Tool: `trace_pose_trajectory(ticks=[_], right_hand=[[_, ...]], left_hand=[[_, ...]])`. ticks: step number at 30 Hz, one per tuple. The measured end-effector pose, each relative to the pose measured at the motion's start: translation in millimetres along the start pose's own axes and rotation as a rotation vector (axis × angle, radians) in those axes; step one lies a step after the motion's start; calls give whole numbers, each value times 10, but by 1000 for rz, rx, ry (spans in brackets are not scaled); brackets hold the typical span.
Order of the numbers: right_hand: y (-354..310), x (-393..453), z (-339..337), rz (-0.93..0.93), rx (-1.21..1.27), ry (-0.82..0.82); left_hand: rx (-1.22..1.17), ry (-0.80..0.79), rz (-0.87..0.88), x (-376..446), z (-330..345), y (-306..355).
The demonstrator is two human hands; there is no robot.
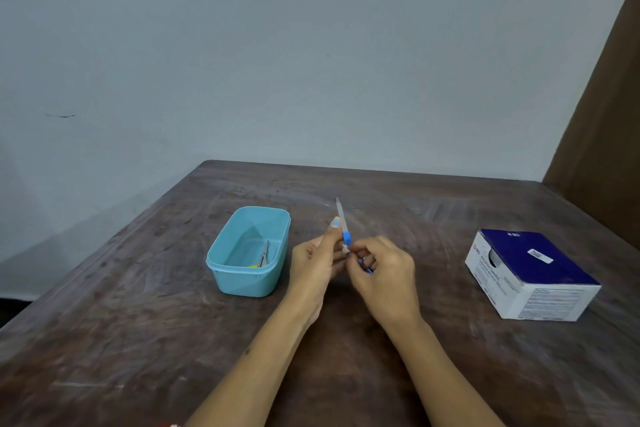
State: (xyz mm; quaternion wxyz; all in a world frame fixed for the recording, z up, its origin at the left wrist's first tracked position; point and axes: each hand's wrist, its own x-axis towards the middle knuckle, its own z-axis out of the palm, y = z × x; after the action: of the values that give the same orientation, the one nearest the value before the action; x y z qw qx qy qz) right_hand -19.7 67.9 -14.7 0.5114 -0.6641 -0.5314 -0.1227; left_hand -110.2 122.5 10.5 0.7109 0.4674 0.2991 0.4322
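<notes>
Both hands meet over middle of dark brown wooden table [138,322]. Left hand [313,262]: fingers curled, thumb and forefinger pinch thin capped needle with blue hub and clear pointed cap [343,225], held nearly upright. Right hand [384,274]: fingers curled, fingertips pinch lower end of same needle, just under hub. Light blue plastic tub [221,246] near on left, small metal scissors [265,253] inside. Blue-white cardboard box [530,270] well apart on right.

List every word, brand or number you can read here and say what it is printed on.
"BD": dark blue top of the cardboard box, and again on its white side.
"Alcohol Swabs": that white side, faint, probably so.
Smaller print on the white sides and the top's white sticker: too blurred to read.
Capped needle, teal tub: no text shows.
</notes>
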Motion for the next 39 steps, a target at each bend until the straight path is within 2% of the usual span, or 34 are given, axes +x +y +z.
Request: trace_pose_trajectory(ticks=[4, 9, 11, 14, 19, 28, 34, 39], right_hand=[[3, 18, -17, 7, 6, 72], [2, -2, 5, 10, 17, 11], [-5, 4, 1, 37, 42, 23], [-2, 16, -13, 112, 101, 62], [-60, 25, -17, 284, 230, 55], [-43, 76, -97, 545, 533, 26], [-66, 74, -91, 531, 556, 21], [-66, 46, -48, 466, 414, -39]], left_hand=[[8, -73, -24, -30, 32, -21], [-1, -2, 3, 25, 1, -23], [2, -27, -1, 19, 1, -32], [105, -68, 26, 8, -5, -79], [173, 34, 71, 62, -46, -126], [276, -44, 85, 38, -38, -104], [292, 1, 146, 66, -69, -124], [287, 47, 130, 84, -72, -143]])
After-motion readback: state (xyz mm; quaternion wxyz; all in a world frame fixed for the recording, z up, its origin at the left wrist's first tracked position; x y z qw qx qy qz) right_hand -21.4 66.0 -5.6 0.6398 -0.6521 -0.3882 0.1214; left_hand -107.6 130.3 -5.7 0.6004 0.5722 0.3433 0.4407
